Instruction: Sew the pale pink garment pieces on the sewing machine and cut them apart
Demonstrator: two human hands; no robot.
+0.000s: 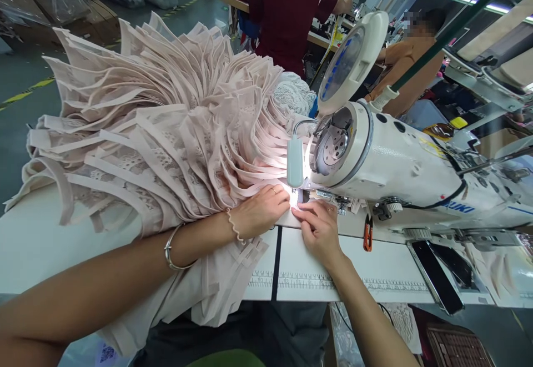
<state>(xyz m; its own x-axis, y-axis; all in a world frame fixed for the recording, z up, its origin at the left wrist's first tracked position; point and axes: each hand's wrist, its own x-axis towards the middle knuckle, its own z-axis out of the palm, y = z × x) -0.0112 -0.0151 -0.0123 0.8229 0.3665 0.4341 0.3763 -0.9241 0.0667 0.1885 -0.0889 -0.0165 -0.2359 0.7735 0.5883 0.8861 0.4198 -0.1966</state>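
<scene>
A white sewing machine (400, 156) lies across the right of the head view, its small lamp (295, 161) lighting the needle area. My left hand (264, 211) is at the left of the needle, fingers closed on the edge of pale pink fabric (166, 150). To the right of the needle, my right hand (318, 225) has thumb and forefinger near each other at the lit spot; what lies between them is too small to tell. The fabric is heaped in many layers on the left and hangs over the table's front edge beneath my left forearm.
Orange thread snips (368, 232) and a black phone (437, 278) rest right of my right hand. A ruler strip (375, 285) runs along the table front. White lace (293, 94) sits behind the heap. Two people work beyond the machine.
</scene>
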